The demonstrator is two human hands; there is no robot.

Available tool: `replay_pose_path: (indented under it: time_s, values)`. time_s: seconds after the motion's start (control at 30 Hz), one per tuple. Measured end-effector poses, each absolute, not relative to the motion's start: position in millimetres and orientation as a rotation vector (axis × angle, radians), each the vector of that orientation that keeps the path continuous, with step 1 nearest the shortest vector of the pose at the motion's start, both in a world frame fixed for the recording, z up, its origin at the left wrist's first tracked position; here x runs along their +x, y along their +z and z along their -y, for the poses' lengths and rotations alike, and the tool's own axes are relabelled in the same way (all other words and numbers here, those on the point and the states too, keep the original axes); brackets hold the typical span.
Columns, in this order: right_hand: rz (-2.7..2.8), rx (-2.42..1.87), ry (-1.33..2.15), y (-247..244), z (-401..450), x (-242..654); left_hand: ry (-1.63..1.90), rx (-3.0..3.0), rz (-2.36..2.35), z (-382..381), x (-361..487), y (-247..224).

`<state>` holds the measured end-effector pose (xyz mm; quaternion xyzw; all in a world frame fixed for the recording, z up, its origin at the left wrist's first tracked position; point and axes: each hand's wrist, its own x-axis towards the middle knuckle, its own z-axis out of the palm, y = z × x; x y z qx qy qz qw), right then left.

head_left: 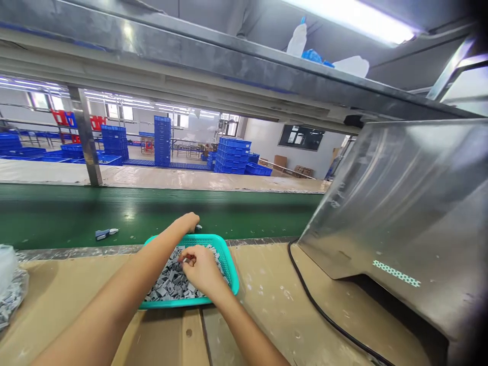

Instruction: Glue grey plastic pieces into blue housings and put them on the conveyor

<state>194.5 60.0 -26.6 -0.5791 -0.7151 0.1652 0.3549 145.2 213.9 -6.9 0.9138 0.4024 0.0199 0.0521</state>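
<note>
Pinching a small grey plastic part [185, 260] between thumb and fingertips, the right hand [202, 269] hovers above a heap of similar angular pieces [171, 279] in a teal plastic mesh basket [231, 269] on the tan table [267, 315]. These look light and stiff, best taken by their edges. The left hand [186, 222], curled at the basket's far rim beside a green conveyor belt [152, 213], may grip something dark; its hold cannot be told.

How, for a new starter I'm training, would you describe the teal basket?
Find the green conveyor belt. Along its near edge, on the tan bench top, sits a teal plastic basket holding small grey parts, the only teal thing in view.
</note>
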Motion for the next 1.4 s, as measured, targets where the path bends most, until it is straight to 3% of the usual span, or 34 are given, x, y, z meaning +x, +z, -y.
replay_pose_path:
  time_s: [0.2,0.37,0.53,0.93,1.17,1.4]
  values:
    - [1.851,-1.457,0.489,-27,-61,193,0.548,2.444,-1.272,-183,104,5]
    - [1.791,-1.405,0.579,-27,-62,192,0.779,1.868,-1.09,-105,50,12]
    - [1.725,-1.331,0.697,-22,-60,191,0.857,1.341,-0.831,-40,1,4]
    - [1.504,-1.177,1.121,14,22,193,0.86,1.032,-0.712,-27,-5,0]
    - [1.907,-1.229,0.69,14,54,163,0.685,1.412,-0.67,7,7,2]
    - [2.079,-1.1,0.075,17,61,159,0.676,1.149,-0.648,8,2,6]
